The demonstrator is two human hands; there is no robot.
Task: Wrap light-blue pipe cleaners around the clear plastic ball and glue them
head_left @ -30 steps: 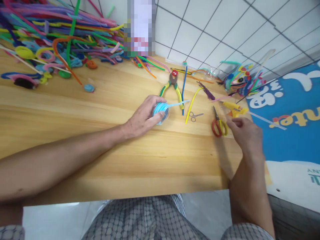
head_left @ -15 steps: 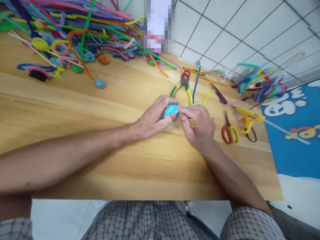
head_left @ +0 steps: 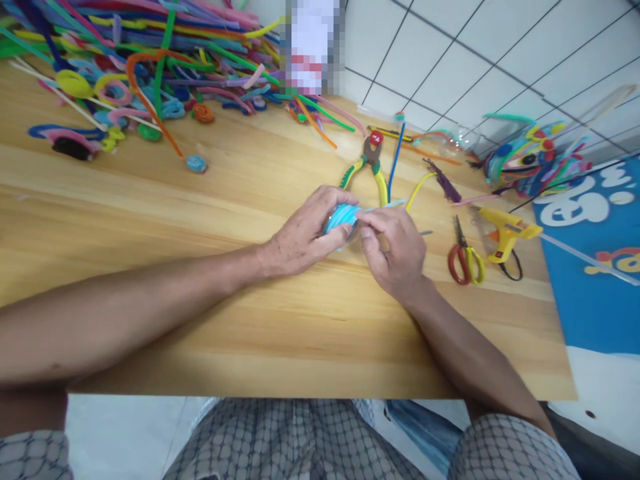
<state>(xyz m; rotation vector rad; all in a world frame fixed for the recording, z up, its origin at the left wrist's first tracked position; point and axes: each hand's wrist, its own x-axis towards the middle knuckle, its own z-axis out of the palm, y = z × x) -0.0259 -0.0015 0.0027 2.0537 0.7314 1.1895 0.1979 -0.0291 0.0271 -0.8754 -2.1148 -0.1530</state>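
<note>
Light blue fuzzy strips cover a small rounded clear piece (head_left: 341,217) above the middle of the table. My left hand (head_left: 300,239) is closed round it, with the thumb on the near side and the fingers behind. At its right edge my right hand (head_left: 399,252) pinches a light blue pipe cleaner (head_left: 395,204), whose tail sticks out behind the knuckles. The pinched end is mostly covered by my fingertips. Just beyond my hands lie yellow-and-green-handled pliers (head_left: 371,157), a blue pipe cleaner (head_left: 397,163) and a yellow one (head_left: 419,189).
Scissors (head_left: 465,257) and a yellow glue gun (head_left: 507,233) lie to the right. Behind them are a colourful fish-like craft piece (head_left: 525,163) and a clear dome (head_left: 457,139). Many pipe cleaners (head_left: 200,50) are heaped at the back left. A tiled wall (head_left: 450,60) borders the table.
The view has shifted slightly, so the things on the right sit farther right. Both hands keep nearly the same hold on the blue-striped piece and the pipe cleaner.
</note>
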